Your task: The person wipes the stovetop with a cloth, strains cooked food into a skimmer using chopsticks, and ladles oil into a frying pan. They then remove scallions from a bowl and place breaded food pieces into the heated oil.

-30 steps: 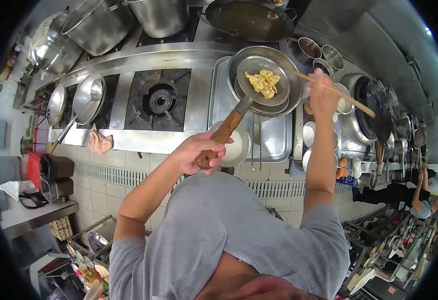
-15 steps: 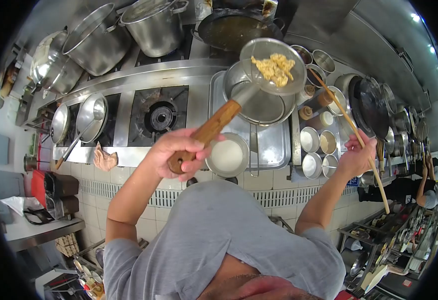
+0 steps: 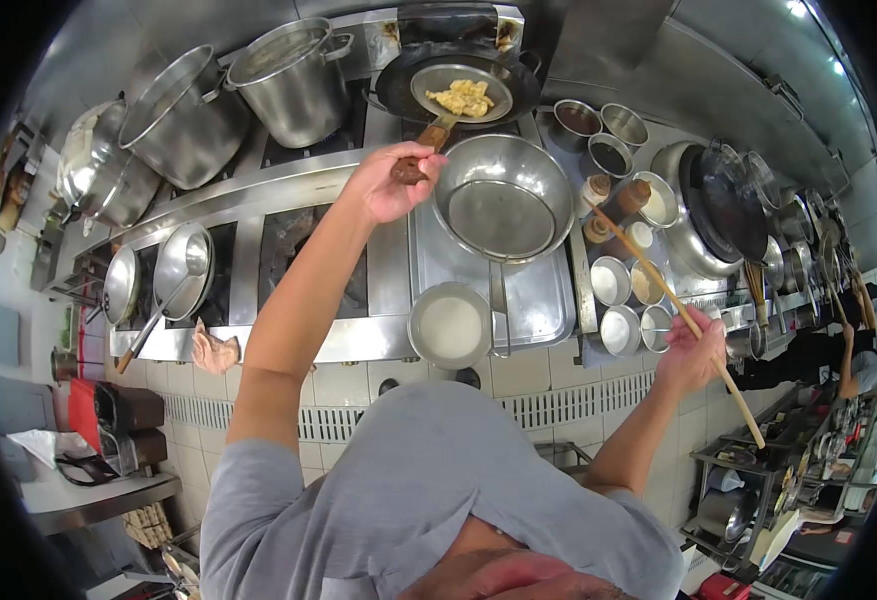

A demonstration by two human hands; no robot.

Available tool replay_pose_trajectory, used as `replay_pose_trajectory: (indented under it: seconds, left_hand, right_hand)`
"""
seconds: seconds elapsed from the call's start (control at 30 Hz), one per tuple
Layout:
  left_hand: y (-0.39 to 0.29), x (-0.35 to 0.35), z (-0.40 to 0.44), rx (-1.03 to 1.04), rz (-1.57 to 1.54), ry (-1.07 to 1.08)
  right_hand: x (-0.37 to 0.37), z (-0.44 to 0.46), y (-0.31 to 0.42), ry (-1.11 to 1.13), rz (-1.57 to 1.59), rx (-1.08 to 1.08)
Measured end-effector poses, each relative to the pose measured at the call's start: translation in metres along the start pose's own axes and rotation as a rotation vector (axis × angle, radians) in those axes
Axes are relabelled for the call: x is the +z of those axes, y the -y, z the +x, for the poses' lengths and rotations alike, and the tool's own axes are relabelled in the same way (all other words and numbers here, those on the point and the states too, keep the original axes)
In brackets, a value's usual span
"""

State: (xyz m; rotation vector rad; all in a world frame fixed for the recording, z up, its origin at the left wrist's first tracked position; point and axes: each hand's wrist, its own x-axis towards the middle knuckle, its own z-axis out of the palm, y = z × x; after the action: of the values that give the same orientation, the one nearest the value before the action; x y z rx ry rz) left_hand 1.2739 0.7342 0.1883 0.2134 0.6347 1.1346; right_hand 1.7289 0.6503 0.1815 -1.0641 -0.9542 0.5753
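Note:
My left hand (image 3: 396, 182) is closed round the wooden handle of a skimmer (image 3: 429, 85). Several golden, battered-looking fried pieces (image 3: 462, 98) lie heaped in its round bowl, over the dark wok (image 3: 391, 92) at the back of the range. In my right hand (image 3: 694, 350) are long wooden chopsticks (image 3: 664, 284), slanting up and left; whether one or two sticks, I cannot tell. Their far tips are near the seasoning containers. Below the skimmer, a large steel bowl with a strainer (image 3: 504, 205) rests on a metal tray (image 3: 549, 310). A pot of white powder or liquid (image 3: 451, 328) stands at the tray's front.
Tall stockpots (image 3: 294, 90) stand at the back left. A ladle (image 3: 197, 255) lies in a pan left of the burner (image 3: 294, 245). Small seasoning tins (image 3: 611, 281) and stacked woks (image 3: 734, 205) line the right. Another person (image 3: 864, 372) is at the far right.
My left hand has carried the skimmer away from me and left, from over the steel bowl to over the wok. My right hand has shifted slightly lower, still gripping the chopsticks. The view has tilted.

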Motion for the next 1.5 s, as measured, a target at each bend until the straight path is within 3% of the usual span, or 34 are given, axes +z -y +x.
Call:
replay_pose_trajectory:
  seconds: [0.23,0.37,0.63,0.73,0.87,1.0,1.03,1.13,1.23,1.33,1.4,1.43,1.5]
  left_hand:
    - [-0.029,0.006,0.038,-0.011,-0.152,0.077]
    - [-0.045,0.010,0.048,-0.001,-0.092,0.198]
    - [-0.053,0.019,0.054,0.018,-0.137,0.234]
    - [-0.054,0.008,0.059,-0.020,-0.173,0.310]
    - [-0.059,-0.006,0.059,-0.220,-0.195,0.427]
    - [-0.052,-0.012,0.042,-0.205,-0.094,0.410]
    - [-0.044,-0.015,0.036,-0.086,0.039,0.396]
    - [-0.015,-0.046,0.013,-0.142,0.236,0.613]
    - [0.044,-0.057,-0.056,-0.136,0.434,0.480]
    - [0.102,-0.077,-0.120,-0.266,0.509,0.608]
    - [0.134,-0.084,-0.164,-0.263,0.727,0.705]
    - [0.146,-0.091,-0.180,-0.332,0.791,0.732]
    - [0.164,-0.112,-0.207,-0.422,0.979,0.759]
  right_hand:
    - [-0.015,-0.022,0.007,-0.045,-0.058,0.020]
    - [-0.015,-0.042,0.022,-0.045,-0.049,-0.034]
    - [-0.016,-0.115,0.054,-0.113,-0.137,-0.085]
    - [-0.027,-0.158,0.065,-0.182,-0.200,-0.085]
    - [-0.048,-0.230,0.091,-0.339,-0.355,-0.113]
    - [-0.096,-0.309,0.120,-0.420,-0.563,-0.020]
    - [-0.110,-0.326,0.126,-0.441,-0.609,0.026]
    - [-0.140,-0.377,0.138,-0.547,-0.696,0.124]
    - [-0.162,-0.416,0.143,-0.581,-0.737,0.178]
    - [-0.185,-0.450,0.148,-0.626,-0.807,0.223]
    - [-0.187,-0.467,0.161,-0.676,-0.848,0.307]
    - [-0.200,-0.478,0.166,-0.635,-1.109,0.385]
    - [-0.214,-0.498,0.162,-0.697,-1.024,0.462]
